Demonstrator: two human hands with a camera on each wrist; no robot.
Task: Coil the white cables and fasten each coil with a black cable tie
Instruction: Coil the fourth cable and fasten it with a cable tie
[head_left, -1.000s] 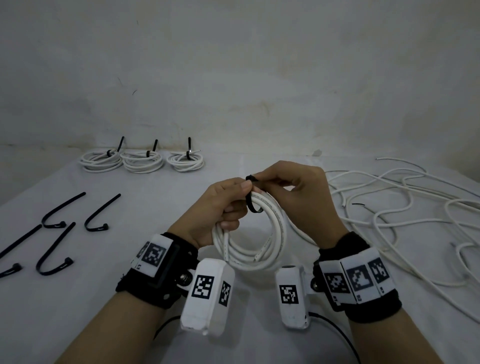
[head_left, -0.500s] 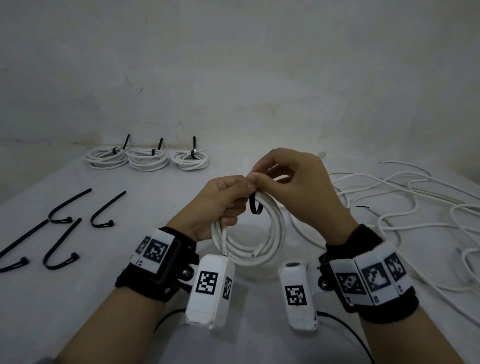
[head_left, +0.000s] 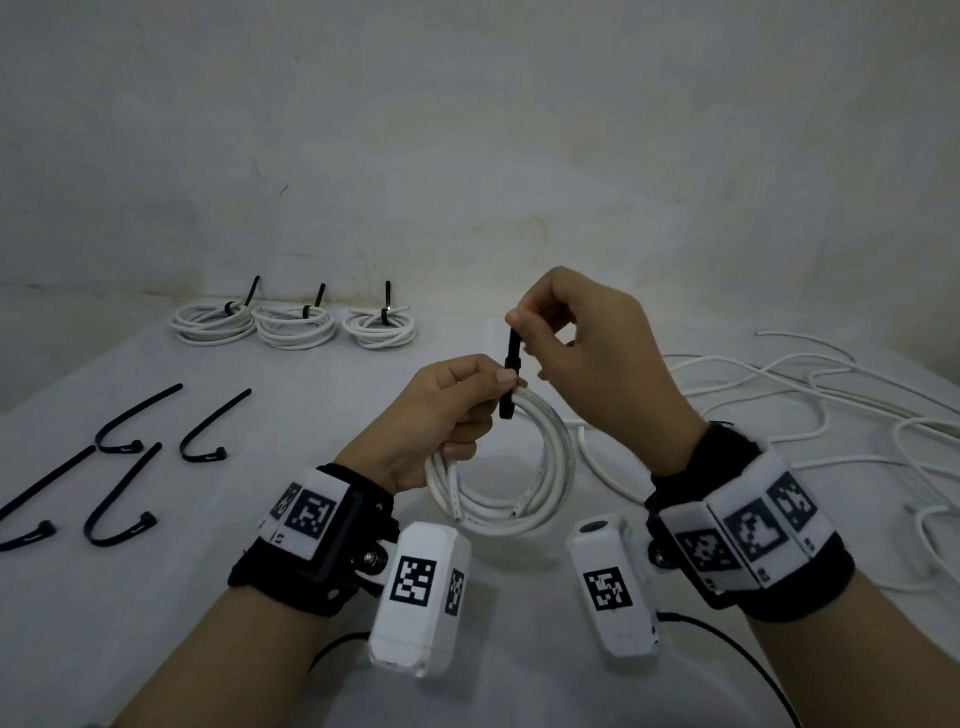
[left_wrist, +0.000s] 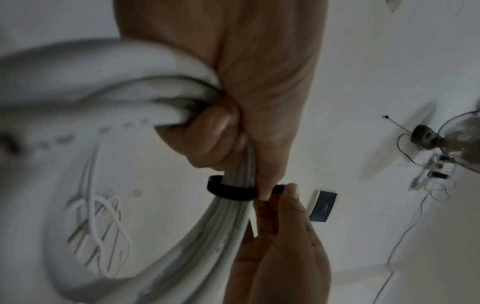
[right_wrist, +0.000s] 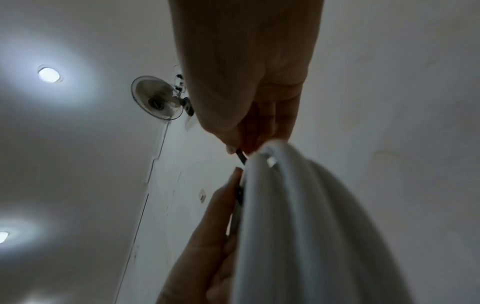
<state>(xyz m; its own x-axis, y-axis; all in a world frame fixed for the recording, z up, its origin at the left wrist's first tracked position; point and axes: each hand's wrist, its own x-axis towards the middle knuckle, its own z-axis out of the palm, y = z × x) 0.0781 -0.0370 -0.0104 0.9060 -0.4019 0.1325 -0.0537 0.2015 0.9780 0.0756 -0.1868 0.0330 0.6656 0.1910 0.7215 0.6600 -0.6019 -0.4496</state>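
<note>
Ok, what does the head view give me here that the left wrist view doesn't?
Head view only: three tied coils by the wall, four spare black ties on the table, loose white cable.
Left wrist view only: the tie's band wrapped round the bundled strands; a wall fan.
Both: left hand gripping the coil, right hand pinching the tie's tail.

You see dim, grey, even light in the head view, edges bowed. Your right wrist view catches a glaring ceiling lamp (right_wrist: 48, 74); both wrist views blur the near white coil (left_wrist: 85, 107).
</note>
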